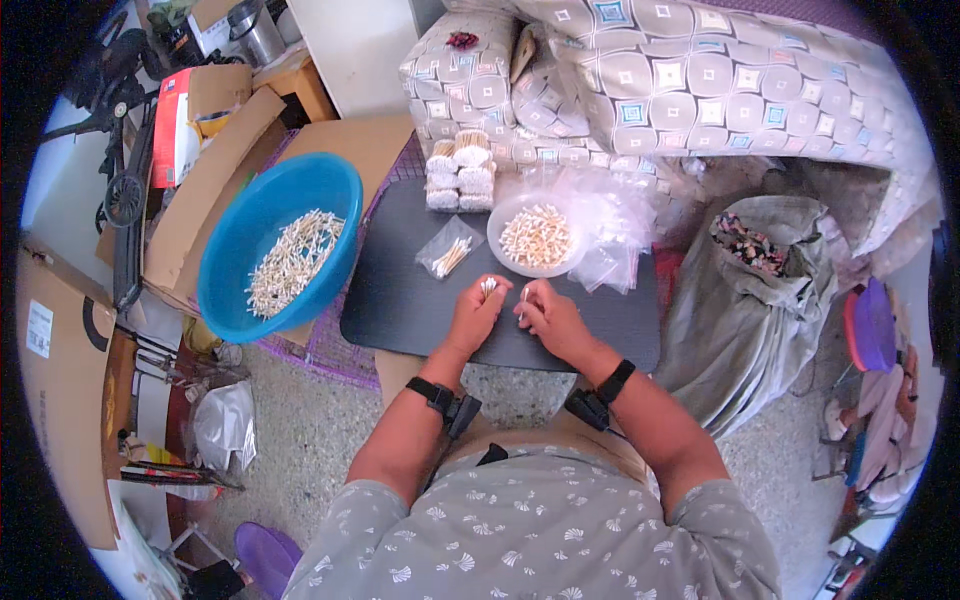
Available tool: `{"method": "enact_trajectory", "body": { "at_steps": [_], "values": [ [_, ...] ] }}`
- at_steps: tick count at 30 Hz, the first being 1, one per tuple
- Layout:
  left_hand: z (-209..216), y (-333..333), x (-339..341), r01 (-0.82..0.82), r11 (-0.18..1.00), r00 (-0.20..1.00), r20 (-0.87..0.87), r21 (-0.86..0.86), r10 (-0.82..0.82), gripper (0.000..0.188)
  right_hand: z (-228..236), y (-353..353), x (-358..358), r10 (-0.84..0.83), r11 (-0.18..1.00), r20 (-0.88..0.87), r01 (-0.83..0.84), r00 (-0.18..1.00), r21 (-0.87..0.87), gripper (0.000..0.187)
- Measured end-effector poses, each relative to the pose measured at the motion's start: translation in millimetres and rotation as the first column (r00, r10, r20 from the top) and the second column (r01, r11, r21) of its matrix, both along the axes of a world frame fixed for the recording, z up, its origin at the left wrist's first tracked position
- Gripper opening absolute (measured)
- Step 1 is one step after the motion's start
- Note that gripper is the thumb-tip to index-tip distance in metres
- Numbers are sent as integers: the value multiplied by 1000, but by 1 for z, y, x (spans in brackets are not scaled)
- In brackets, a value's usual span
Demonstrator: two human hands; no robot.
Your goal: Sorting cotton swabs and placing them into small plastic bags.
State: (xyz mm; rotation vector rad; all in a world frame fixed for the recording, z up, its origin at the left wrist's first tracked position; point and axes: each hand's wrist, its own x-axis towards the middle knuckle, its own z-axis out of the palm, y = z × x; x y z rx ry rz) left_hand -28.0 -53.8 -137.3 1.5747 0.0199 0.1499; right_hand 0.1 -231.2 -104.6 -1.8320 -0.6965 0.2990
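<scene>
Over the near part of a small dark table [400, 290], my left hand [477, 312] is closed round a few cotton swabs [489, 287], their white tips showing above the fingers. Close beside it on the right, my right hand [553, 318] pinches a cotton swab [523, 305]. Just beyond the hands stands a white bowl [494, 240] heaped with cotton swabs. To its left lies a clear plastic bag [430, 250] with several swabs in it. Empty clear bags [615, 225] are piled against the bowl's right side.
At the table's far edge, bundled cotton swabs [460, 185] are stacked. A big blue basin [225, 300] with loose swabs stands to the left, near cardboard [215, 190]. On the right slumps a grey sack [740, 320]. A patterned cloth-covered couch [700, 100] borders the far side.
</scene>
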Motion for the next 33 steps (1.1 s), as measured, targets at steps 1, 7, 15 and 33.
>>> {"method": "enact_trajectory", "body": {
  "at_steps": [1, 7, 15, 33],
  "values": [
    [0, -4, 1, -36, 997, 997, 69, 70, 31, 11, -10, 2, -1, -54, 997, 62, 57, 997, -50, 14],
    [-3, -7, 0, 36, 999, 996, 75, 16, -37, 10, -27, 7, -2, -142, 987, 322, 157, 936, -20, 15],
    [-11, -6, 1, 56, 990, 997, 51, 130, -63, 12, -25, 7, -5, -158, 973, 330, 203, 931, -107, 19],
    [7, -8, -8, -46, 985, 999, 0, 165, 47, 13, -31, 1, -1, -326, 940, 87, 313, 942, 135, 15]
  ]
}}
